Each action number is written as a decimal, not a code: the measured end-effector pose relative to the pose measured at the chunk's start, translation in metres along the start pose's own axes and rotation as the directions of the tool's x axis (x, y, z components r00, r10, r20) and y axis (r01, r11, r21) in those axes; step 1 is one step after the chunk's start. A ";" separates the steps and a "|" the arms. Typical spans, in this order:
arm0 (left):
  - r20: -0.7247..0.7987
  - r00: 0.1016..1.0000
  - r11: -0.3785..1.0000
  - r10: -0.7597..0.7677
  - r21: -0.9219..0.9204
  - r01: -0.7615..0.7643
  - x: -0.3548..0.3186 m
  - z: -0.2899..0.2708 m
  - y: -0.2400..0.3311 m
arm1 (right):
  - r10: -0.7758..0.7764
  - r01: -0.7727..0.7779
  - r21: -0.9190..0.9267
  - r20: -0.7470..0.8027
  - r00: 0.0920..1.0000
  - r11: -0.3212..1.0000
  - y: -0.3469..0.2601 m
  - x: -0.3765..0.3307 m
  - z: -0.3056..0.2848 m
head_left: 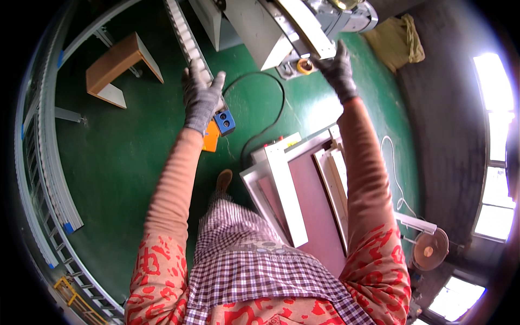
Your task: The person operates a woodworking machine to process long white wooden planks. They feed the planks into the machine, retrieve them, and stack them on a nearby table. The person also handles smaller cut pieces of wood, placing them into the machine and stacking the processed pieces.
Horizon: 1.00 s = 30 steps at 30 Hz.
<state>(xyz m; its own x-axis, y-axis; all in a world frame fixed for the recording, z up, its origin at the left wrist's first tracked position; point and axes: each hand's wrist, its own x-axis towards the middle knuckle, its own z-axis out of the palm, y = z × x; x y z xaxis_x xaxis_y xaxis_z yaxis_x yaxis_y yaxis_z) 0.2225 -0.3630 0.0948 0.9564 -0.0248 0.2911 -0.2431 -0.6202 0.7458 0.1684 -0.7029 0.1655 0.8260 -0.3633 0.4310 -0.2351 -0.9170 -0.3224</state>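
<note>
My left hand (201, 98), in a grey knit glove, is over the lower end of a narrow rail with pale segments (184, 33). Its thumb sticks out to the right and its fingers are spread; whether they touch the rail I cannot tell. My right hand (337, 73), gloved alike, is at the near end of a long pale board (304, 26) on the machine (254, 27). Thumb and fingers stand apart around the board's corner, apparently against it. A blue block with two dark round buttons (225, 122) and an orange part (210, 137) sit below my left wrist.
A pallet-like stack with white strips (287, 197) stands close on my right. Metal conveyor framing (46, 162) curves along the left. A brown panel piece (116, 65) is at upper left. A black cable (283, 100) crosses the green floor; a fan (429, 250) and sack (395, 40) are right.
</note>
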 end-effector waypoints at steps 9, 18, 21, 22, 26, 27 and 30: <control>0.092 0.976 0.953 -0.199 -0.214 0.214 0.017 0.006 0.010 | 0.131 -0.015 -0.305 0.364 0.922 0.952 0.006 0.044 0.023; 0.118 0.979 0.976 -0.169 -0.117 0.182 0.021 0.006 -0.001 | 0.223 -0.189 -0.125 0.377 0.899 0.974 0.044 -0.081 -0.062; 0.035 0.998 0.960 0.056 0.272 -0.064 0.018 0.000 0.024 | 0.264 -0.237 -0.118 0.341 0.902 0.964 0.056 -0.185 -0.095; 0.072 0.973 0.902 0.220 0.364 -0.231 0.016 -0.004 0.037 | 0.223 -0.222 -0.034 0.263 0.939 0.974 0.062 -0.227 -0.105; 0.435 0.514 0.528 0.739 0.100 -0.843 -0.040 0.006 0.088 | 0.395 -0.394 -0.074 0.324 0.860 0.916 0.029 -0.362 -0.144; 0.508 0.343 0.411 0.790 -0.024 -0.911 -0.064 0.021 0.095 | 0.433 -0.428 -0.093 0.339 0.835 0.899 0.020 -0.391 -0.149; 0.765 -0.052 0.250 0.642 -0.273 -0.929 -0.154 0.057 0.124 | 0.490 -0.467 -0.160 0.385 0.782 0.870 0.015 -0.453 -0.154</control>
<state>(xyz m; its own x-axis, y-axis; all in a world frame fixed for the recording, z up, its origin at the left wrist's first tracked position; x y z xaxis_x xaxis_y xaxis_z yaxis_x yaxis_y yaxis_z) 0.0540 -0.4805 0.1079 -0.0821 -0.9966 0.0050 -0.9934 0.0823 0.0799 -0.2886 -0.5775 0.0954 0.7277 -0.6703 -0.1452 -0.6720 -0.6544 -0.3467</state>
